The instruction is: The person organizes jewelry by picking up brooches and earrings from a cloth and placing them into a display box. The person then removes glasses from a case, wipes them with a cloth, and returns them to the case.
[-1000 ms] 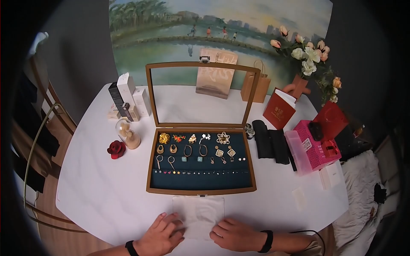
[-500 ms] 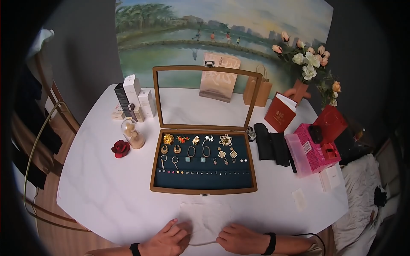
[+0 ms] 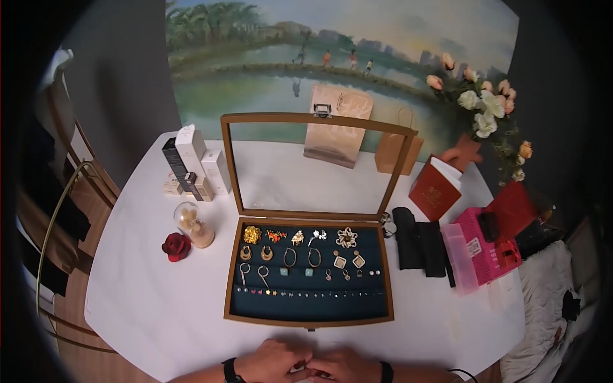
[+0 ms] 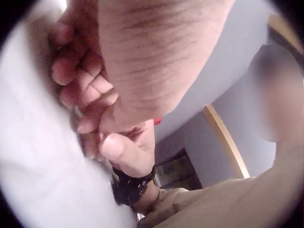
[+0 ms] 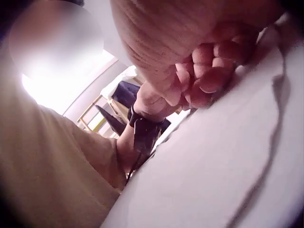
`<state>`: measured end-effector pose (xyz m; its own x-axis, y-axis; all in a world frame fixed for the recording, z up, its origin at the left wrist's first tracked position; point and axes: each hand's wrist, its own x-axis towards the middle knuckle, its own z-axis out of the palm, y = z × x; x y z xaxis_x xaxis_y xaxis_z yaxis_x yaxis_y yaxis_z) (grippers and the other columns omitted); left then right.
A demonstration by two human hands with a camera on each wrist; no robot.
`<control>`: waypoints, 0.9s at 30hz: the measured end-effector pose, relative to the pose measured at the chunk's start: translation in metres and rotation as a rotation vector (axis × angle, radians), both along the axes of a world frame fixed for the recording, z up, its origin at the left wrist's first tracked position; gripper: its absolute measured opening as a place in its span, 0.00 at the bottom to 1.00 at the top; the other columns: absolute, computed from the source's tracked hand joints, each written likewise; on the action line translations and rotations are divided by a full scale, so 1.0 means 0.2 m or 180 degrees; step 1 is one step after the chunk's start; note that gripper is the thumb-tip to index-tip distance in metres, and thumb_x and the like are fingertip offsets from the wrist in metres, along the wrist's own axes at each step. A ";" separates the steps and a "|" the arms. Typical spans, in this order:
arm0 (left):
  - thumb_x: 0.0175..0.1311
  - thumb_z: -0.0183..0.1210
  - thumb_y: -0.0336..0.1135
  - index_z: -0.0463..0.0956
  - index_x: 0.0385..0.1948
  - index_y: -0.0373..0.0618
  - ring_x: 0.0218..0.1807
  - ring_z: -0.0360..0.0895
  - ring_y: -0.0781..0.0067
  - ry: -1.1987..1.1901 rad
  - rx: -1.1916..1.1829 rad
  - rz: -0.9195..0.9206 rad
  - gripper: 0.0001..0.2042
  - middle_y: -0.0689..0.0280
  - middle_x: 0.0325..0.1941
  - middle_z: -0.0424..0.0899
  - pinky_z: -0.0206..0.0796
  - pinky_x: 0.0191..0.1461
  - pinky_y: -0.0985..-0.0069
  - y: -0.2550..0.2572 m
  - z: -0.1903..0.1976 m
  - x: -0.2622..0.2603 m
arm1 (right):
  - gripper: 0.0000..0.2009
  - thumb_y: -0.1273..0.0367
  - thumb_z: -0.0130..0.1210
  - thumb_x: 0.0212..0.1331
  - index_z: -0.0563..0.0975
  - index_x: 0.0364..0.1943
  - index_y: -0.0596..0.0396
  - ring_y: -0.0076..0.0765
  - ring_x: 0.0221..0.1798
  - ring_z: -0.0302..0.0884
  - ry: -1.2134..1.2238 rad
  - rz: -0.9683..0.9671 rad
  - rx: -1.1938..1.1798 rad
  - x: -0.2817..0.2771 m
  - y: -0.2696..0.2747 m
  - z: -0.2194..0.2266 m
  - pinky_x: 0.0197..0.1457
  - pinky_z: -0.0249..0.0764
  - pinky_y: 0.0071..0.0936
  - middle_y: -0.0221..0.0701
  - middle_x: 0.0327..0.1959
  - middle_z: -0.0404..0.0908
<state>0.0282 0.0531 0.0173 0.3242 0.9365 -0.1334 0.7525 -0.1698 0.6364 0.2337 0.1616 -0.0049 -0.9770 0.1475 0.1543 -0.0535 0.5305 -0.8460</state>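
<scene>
At the bottom of the head view, the left hand [image 3: 276, 360] and right hand [image 3: 343, 366] meet, their fingers touching, below the front of an open wooden jewelry case [image 3: 310, 322]. Up close in the left wrist view, the left hand [image 4: 142, 57] has loosely curled fingers resting on a white surface [image 4: 38, 156], beside the right thumb. The right wrist view has the right hand [image 5: 190, 47] with bent fingers over white material [image 5: 213, 156] that shows a long fold. No held object shows between the fingers. Rows of earrings and brooches lie on the case's dark lining.
Boxes [image 3: 191, 159], a glass dome [image 3: 186, 217] and a red rose [image 3: 176, 246] stand on the left. On the right are black pouches [image 3: 418, 246], a red card [image 3: 435, 191], a pink box [image 3: 482, 249] and flowers [image 3: 485, 105]. Paper bags [image 3: 336, 124] stand behind the case.
The two hands have come together from either side of the pale cloth, which no longer shows in the head view. The case appears lower in view as the head view has shifted.
</scene>
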 end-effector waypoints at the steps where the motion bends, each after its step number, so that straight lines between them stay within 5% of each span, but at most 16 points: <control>1: 0.65 0.66 0.40 0.81 0.38 0.46 0.31 0.83 0.57 -0.0454 -0.0006 0.0212 0.09 0.59 0.30 0.83 0.74 0.34 0.62 0.00 -0.03 -0.02 | 0.06 0.70 0.63 0.61 0.81 0.40 0.54 0.49 0.30 0.82 -0.0024 -0.0015 -0.0061 -0.01 0.02 -0.01 0.34 0.77 0.40 0.40 0.29 0.82; 2: 0.64 0.67 0.38 0.81 0.39 0.46 0.30 0.82 0.59 -0.0914 -0.0020 0.0439 0.09 0.58 0.31 0.82 0.72 0.33 0.62 0.00 -0.05 -0.02 | 0.07 0.69 0.63 0.61 0.80 0.41 0.54 0.50 0.31 0.82 -0.0143 -0.0048 -0.0279 0.00 0.03 -0.02 0.35 0.78 0.41 0.40 0.30 0.82; 3: 0.63 0.68 0.36 0.80 0.37 0.45 0.26 0.79 0.58 -0.1348 0.0763 0.0608 0.08 0.60 0.27 0.78 0.68 0.29 0.63 0.02 -0.09 -0.01 | 0.08 0.68 0.63 0.62 0.79 0.41 0.54 0.50 0.31 0.82 -0.0258 -0.0078 -0.0501 0.00 0.04 -0.03 0.36 0.78 0.42 0.40 0.31 0.81; 6: 0.62 0.69 0.35 0.80 0.36 0.45 0.27 0.78 0.57 -0.1888 0.0641 0.0788 0.09 0.60 0.29 0.78 0.69 0.30 0.64 0.04 -0.13 -0.03 | 0.09 0.68 0.63 0.62 0.78 0.42 0.54 0.50 0.33 0.82 -0.0047 -0.0225 -0.0213 0.00 0.03 -0.08 0.37 0.78 0.43 0.40 0.33 0.82; 16: 0.60 0.70 0.32 0.80 0.36 0.44 0.23 0.75 0.57 -0.1825 0.0414 0.0943 0.08 0.58 0.25 0.77 0.67 0.27 0.65 0.08 -0.09 -0.04 | 0.10 0.65 0.63 0.63 0.80 0.43 0.55 0.52 0.37 0.83 -0.0271 0.0017 0.0088 0.02 0.03 -0.08 0.38 0.80 0.46 0.38 0.38 0.83; 21: 0.61 0.70 0.31 0.80 0.36 0.43 0.23 0.76 0.60 -0.1600 0.1412 0.0922 0.07 0.58 0.26 0.78 0.68 0.28 0.68 0.08 -0.13 -0.02 | 0.09 0.65 0.63 0.63 0.80 0.43 0.52 0.50 0.37 0.82 -0.0051 -0.0101 0.0169 0.05 -0.01 -0.14 0.37 0.79 0.44 0.37 0.39 0.83; 27: 0.64 0.68 0.29 0.81 0.39 0.41 0.28 0.77 0.64 -0.1548 0.0941 0.1057 0.07 0.61 0.31 0.81 0.69 0.32 0.73 -0.04 -0.11 0.01 | 0.11 0.65 0.64 0.62 0.79 0.46 0.52 0.51 0.40 0.83 -0.0040 0.0028 0.0191 0.06 0.01 -0.13 0.41 0.79 0.46 0.39 0.41 0.83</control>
<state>0.0304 0.0459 -0.0041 -0.0298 0.9719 0.2337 0.4333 -0.1981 0.8792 0.2464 0.1638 -0.0301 -0.9801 0.1298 0.1504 -0.0480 0.5798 -0.8133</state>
